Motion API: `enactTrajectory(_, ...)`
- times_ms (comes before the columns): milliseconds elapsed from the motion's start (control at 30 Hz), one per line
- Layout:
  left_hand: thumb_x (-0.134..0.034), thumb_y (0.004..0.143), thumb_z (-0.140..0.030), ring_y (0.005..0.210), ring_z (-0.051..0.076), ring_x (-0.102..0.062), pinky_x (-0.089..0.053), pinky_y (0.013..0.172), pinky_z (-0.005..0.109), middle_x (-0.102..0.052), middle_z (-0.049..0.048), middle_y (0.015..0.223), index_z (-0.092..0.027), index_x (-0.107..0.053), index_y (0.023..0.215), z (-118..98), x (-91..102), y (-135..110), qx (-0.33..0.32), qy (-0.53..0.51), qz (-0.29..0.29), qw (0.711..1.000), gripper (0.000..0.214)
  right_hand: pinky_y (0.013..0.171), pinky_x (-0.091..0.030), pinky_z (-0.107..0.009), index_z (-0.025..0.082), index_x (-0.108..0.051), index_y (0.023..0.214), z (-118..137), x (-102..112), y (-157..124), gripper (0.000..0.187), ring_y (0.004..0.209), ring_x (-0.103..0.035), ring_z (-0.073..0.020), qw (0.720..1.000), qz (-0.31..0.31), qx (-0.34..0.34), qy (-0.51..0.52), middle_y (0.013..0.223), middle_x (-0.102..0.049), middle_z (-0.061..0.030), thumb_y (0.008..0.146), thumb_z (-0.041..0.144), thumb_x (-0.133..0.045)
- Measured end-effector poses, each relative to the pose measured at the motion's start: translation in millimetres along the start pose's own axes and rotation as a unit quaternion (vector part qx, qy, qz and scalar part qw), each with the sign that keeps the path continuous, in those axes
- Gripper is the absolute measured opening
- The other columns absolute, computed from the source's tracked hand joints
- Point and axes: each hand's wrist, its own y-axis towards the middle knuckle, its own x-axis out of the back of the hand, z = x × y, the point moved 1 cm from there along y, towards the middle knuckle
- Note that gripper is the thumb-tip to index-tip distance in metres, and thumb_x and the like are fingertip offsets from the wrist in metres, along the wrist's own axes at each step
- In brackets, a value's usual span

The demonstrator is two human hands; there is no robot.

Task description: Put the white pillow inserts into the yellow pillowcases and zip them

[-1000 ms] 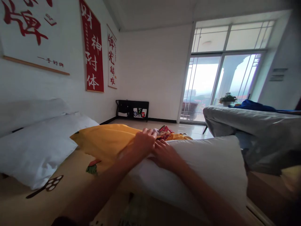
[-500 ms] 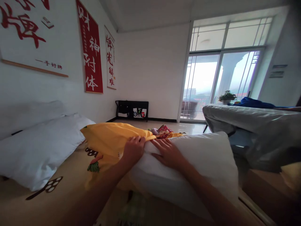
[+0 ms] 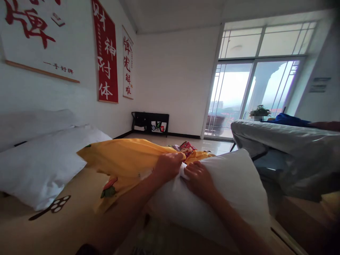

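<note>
A yellow pillowcase (image 3: 127, 152) covers the left part of a white pillow (image 3: 233, 177) lying in front of me on the bed. My left hand (image 3: 170, 165) is closed on the pillowcase's open edge. Just to its right, my right hand (image 3: 198, 177) is closed on the white pillow, whose fabric bunches into folds between my two hands. Orange carrot prints with green leaves show on the yellow cloth. How far the pillow reaches inside the pillowcase is hidden.
Another white pillow (image 3: 53, 163) rests at the left on the patterned beige bed sheet (image 3: 77, 198). Beyond the bed are crumpled red and yellow cloths (image 3: 190, 147) and a low black rack (image 3: 151, 122). At right stands a plastic-covered table (image 3: 287, 132) with a potted plant (image 3: 260, 111).
My left hand has moved right, drawing the pillowcase edge farther over the pillow. My right hand's fingers, spread flat before, have curled and gathered the white fabric.
</note>
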Motion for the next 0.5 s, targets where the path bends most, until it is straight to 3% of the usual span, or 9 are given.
enactTrajectory(133, -0.04, 0.092, -0.021, 0.08, 0.02, -0.063, -0.041, 0.067, 0.03, -0.068, 0.0062, 0.087, -0.018, -0.058, 0.094, -17.7, -4.5, 15.0, 0.011, 0.017, 0.049, 0.999, 0.019, 0.079, -0.036, -0.033, 0.02, -0.063, 0.068, 7.8, -7.5, -1.8, 0.017, 0.073, -0.056, -0.0176, 1.0, -0.008, 0.017, 0.006, 0.069, -0.065, -0.0042, 0.077, 0.01, -0.053)
enactTrajectory(267, -0.042, 0.089, -0.017, 0.075, 0.021, -0.064, -0.041, 0.063, 0.03, -0.067, 0.007, 0.081, -0.017, -0.058, 0.092, -29.5, -18.2, -8.6, 0.001, 0.0, 0.079, 0.997, 0.016, 0.082, -0.037, -0.034, 0.02, -0.068, 0.073, -22.9, -22.0, -8.4, 0.019, 0.077, -0.059, -0.0188, 0.998, 0.022, -0.061, -0.018, 0.073, -0.068, -0.0056, 0.081, 0.011, -0.053)
enactTrajectory(400, -0.04, 0.091, -0.018, 0.069, 0.02, -0.063, -0.038, 0.058, 0.03, -0.066, 0.007, 0.075, -0.017, -0.057, 0.083, -17.3, -28.5, -35.5, 0.05, -0.002, 0.064, 0.997, 0.019, 0.091, -0.038, -0.04, 0.019, -0.069, 0.103, -41.3, -26.1, -13.1, 0.022, 0.088, -0.062, -0.022, 0.994, 0.05, -0.093, -0.001, 0.091, -0.071, -0.0063, 0.084, 0.02, -0.057)
enactTrajectory(500, -0.043, 0.089, -0.016, 0.068, 0.02, -0.063, -0.038, 0.058, 0.03, -0.066, 0.007, 0.073, -0.018, -0.056, 0.077, -7.8, -30.1, -44.8, 0.046, 0.008, 0.05, 0.998, 0.018, 0.095, -0.039, -0.048, 0.022, -0.067, 0.112, -51.0, -9.6, -5.8, 0.032, 0.1, -0.062, -0.0261, 0.984, 0.09, -0.119, 0.102, 0.106, -0.071, -0.0077, 0.083, 0.034, -0.062)
